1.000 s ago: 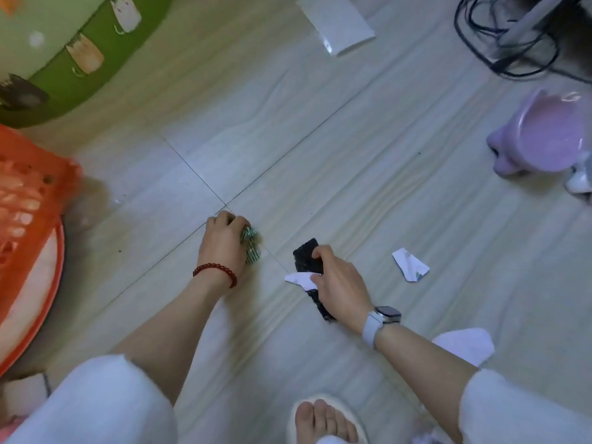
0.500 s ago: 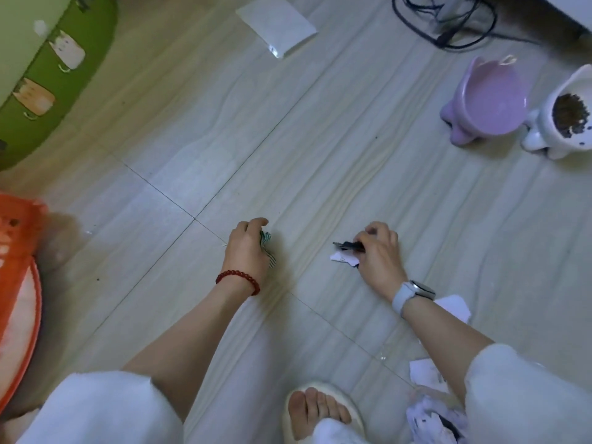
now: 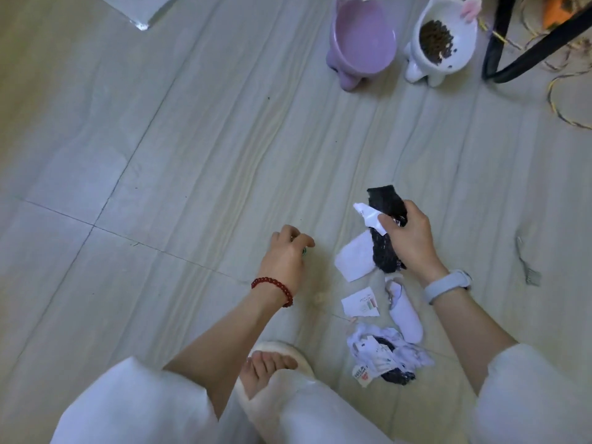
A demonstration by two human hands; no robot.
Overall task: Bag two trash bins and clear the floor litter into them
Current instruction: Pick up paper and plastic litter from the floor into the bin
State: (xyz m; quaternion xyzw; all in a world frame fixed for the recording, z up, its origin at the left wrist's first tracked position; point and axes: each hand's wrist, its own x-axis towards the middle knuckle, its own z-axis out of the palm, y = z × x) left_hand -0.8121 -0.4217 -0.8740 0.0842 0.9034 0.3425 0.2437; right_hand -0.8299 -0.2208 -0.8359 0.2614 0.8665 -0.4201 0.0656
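Note:
My right hand (image 3: 408, 240) is shut on a black wrapper (image 3: 386, 219) and a small white paper scrap (image 3: 368, 216), lifted just above the floor. My left hand (image 3: 285, 254), with a red bead bracelet, is curled around a small green item that barely shows at its fingers. Under and near my right hand lie a white paper piece (image 3: 354, 259), a printed paper slip (image 3: 360, 302), a white oblong wrapper (image 3: 404, 312) and a crumpled pile of white and black litter (image 3: 386, 354). No trash bin is in view.
A purple pet bowl (image 3: 362, 40) and a white pet bowl with kibble (image 3: 440, 36) stand at the far side. Black chair legs (image 3: 512, 49) and yellow cord (image 3: 557, 104) lie far right. A white sheet (image 3: 141, 9) lies far left. My slippered foot (image 3: 275, 363) is close.
The view swung right, so the orange basket and green mat left the frame. My right hand rose with the black wrapper and white scrap. My left hand stayed closed on the green item.

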